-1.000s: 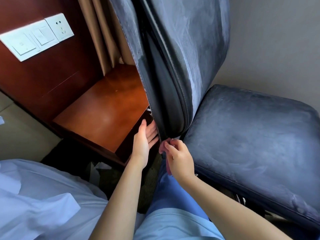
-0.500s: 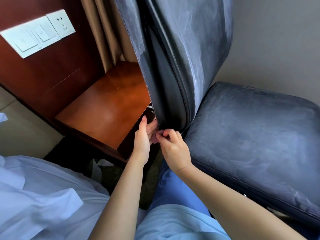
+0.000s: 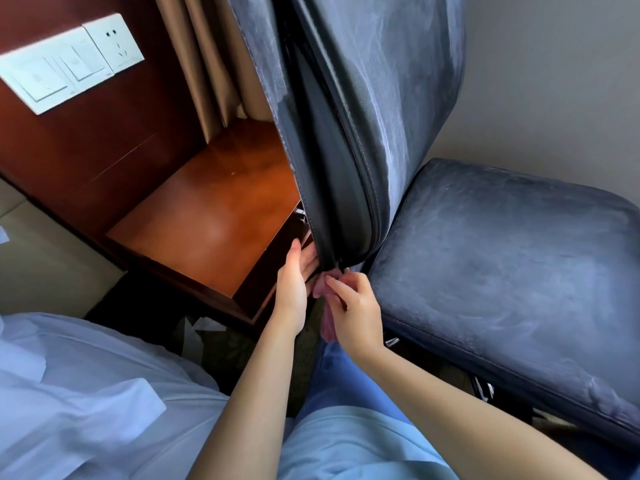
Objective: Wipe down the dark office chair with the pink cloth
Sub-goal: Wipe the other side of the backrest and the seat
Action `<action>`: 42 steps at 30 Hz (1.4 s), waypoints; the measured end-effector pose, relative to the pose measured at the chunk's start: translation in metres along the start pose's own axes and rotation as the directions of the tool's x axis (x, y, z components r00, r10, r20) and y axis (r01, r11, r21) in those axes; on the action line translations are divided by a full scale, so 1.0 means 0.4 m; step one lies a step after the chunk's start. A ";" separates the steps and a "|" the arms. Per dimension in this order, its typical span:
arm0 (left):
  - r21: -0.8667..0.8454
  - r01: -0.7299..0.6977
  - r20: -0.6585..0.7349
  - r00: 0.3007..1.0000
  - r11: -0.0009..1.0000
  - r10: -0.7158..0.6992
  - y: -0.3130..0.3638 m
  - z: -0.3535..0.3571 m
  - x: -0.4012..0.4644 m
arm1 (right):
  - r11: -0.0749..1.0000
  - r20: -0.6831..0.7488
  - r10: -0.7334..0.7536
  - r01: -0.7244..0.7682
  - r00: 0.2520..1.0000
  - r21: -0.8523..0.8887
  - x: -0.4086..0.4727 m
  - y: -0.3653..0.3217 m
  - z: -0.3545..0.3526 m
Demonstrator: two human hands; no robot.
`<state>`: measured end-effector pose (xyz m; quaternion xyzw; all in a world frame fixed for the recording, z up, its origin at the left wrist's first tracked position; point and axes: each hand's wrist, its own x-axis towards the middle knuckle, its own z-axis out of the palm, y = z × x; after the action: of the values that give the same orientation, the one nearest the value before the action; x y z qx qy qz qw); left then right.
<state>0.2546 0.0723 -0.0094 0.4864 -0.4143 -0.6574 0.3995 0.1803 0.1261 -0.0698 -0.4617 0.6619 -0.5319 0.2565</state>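
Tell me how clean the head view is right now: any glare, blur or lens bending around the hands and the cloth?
Head view: sharp at the centre, so the right hand pinching the pink cloth and the left hand read clearly; soft sheen on the wooden desk top, not blown out; wide-angle bending curves the chair backrest and switch panel; floor under the seat lies in deep shadow.

Support: a reddish-brown wooden side table (image 3: 207, 230) fixed under a matching wall panel (image 3: 104, 133), at ten o'clock from the chair (image 3: 502, 271).
On its top: glossy bare wood, one small speck near the back.
Floor: dark carpet (image 3: 242, 355) at six o'clock of the table.
On the floor: crumpled white paper (image 3: 199, 329) just under the table's front edge; the chair stands at three o'clock, its base mostly hidden.
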 end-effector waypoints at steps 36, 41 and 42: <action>-0.074 -0.043 -0.040 0.998 0.996 0.040 -0.023 0.019 0.018 | 0.901 0.002 0.425 -0.423 0.905 -0.095 0.054 0.063 -0.012; -0.058 -0.019 -0.025 1.000 0.998 0.017 -0.045 0.009 0.023 | 0.922 -0.069 0.377 -0.367 0.924 0.121 0.073 0.037 -0.013; -0.047 -0.018 -0.020 1.000 0.999 0.017 -0.046 0.009 0.026 | 0.929 -0.065 0.359 -0.351 0.931 0.117 0.077 0.030 -0.009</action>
<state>0.2466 0.0694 -0.0291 0.4795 -0.3990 -0.6587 0.4208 0.1598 0.1007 -0.0753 -0.2975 0.7164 -0.5293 0.3436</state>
